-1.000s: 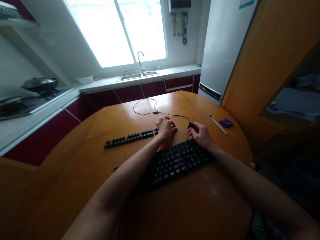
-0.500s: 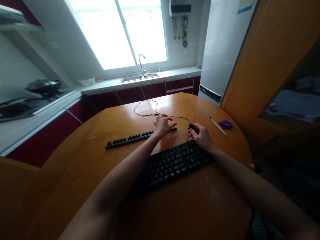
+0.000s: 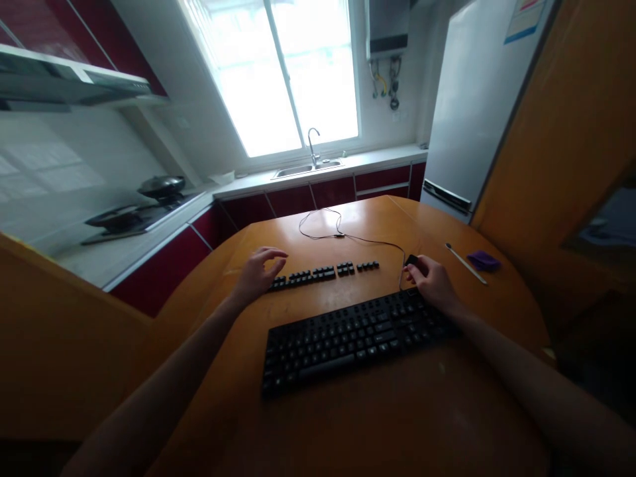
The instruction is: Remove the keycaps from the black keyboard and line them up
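A black keyboard [image 3: 342, 338] lies at a slant on the wooden table, with the top row bare of keycaps. Behind it, loose black keycaps [image 3: 322, 273] stand in a broken line. My left hand [image 3: 257, 273] hovers at the left end of this line, thumb and fingers apart and nothing between them; it hides some of the caps. Above the keyboard's far right corner, my right hand [image 3: 430, 278] pinches a small black keycap puller [image 3: 411, 260], mostly covered by the fingers. The keyboard's cable [image 3: 372, 240] runs past these fingers.
To the right lie a thin brush-like stick [image 3: 466, 264] and a folded purple cloth [image 3: 483, 260]. The cable loops toward the table's far edge. Beyond are a counter with a sink [image 3: 298, 171], a stove [image 3: 144, 215] at left and a fridge [image 3: 467, 112].
My left hand has moved left, from the right part of the keycap line to its left end. My right hand keeps hold of the keycap puller. The view has shifted left and up.
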A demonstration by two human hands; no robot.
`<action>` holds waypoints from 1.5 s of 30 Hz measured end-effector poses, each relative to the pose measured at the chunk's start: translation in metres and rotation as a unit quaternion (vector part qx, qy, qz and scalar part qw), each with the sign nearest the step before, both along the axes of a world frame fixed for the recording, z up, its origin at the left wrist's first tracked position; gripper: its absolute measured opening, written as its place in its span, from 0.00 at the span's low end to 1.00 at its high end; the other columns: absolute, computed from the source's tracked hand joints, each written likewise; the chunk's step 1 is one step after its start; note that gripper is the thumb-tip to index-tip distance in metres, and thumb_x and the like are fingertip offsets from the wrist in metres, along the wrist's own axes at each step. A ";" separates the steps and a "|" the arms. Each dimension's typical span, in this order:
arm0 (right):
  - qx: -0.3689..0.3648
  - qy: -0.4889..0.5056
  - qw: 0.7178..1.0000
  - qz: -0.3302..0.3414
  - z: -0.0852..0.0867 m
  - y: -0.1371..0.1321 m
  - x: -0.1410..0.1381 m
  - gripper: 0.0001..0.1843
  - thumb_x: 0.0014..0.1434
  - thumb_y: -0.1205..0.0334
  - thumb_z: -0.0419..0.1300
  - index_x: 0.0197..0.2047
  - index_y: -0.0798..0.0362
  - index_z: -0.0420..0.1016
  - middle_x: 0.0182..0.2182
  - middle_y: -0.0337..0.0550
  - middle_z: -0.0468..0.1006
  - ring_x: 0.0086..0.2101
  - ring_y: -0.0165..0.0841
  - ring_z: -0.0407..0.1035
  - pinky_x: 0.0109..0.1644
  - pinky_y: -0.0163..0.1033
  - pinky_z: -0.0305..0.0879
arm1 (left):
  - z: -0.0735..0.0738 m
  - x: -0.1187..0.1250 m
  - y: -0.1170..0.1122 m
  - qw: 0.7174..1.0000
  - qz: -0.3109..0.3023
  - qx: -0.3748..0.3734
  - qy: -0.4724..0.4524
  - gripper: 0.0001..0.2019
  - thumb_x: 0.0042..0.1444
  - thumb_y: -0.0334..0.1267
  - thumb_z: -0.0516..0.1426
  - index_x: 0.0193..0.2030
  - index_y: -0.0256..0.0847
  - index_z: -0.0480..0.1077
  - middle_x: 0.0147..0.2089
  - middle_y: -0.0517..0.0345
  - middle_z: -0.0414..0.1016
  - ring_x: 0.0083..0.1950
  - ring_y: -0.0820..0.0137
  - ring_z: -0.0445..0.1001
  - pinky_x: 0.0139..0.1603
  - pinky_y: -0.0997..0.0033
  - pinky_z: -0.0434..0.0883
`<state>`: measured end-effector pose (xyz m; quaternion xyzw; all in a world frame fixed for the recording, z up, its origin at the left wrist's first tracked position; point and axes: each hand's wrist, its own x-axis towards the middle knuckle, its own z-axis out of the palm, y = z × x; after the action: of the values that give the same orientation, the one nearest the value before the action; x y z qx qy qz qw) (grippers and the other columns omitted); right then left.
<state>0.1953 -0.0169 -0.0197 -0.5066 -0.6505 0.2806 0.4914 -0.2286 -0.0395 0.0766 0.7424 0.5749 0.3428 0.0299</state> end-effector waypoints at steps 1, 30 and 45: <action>-0.003 0.002 1.000 -0.005 -0.001 0.001 0.001 0.10 0.61 0.56 0.57 0.35 0.54 0.73 0.27 0.45 0.78 0.29 0.37 0.74 0.34 0.40 0.68 | -0.004 -0.012 -0.011 1.000 0.014 -0.017 -0.011 0.16 0.60 0.50 0.56 0.43 0.40 0.77 0.47 0.50 0.76 0.47 0.62 0.74 0.41 0.66 0.71; 0.043 -0.019 0.938 0.343 0.039 -0.071 -0.234 0.08 0.59 0.64 0.60 0.28 0.54 0.73 0.24 0.39 0.76 0.26 0.30 0.67 0.30 0.34 0.60 | -0.077 -0.022 -0.136 0.984 -0.075 -0.136 -0.088 0.13 0.63 0.46 0.58 0.37 0.38 0.76 0.34 0.56 0.77 0.35 0.71 0.71 0.36 0.71 0.66; -0.040 0.053 0.955 0.290 0.006 -0.052 -0.245 0.10 0.60 0.59 0.60 0.29 0.54 0.72 0.24 0.41 0.76 0.25 0.32 0.70 0.30 0.36 0.64 | -0.074 -0.010 -0.150 0.978 -0.117 -0.166 -0.052 0.06 0.61 0.39 0.62 0.39 0.40 0.78 0.39 0.54 0.74 0.37 0.70 0.72 0.39 0.70 0.71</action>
<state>-0.0500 -0.0688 -0.0138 -0.3003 -0.7308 0.4631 0.4016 -0.2387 -0.1890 0.0028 0.7700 0.5308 0.2750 0.2228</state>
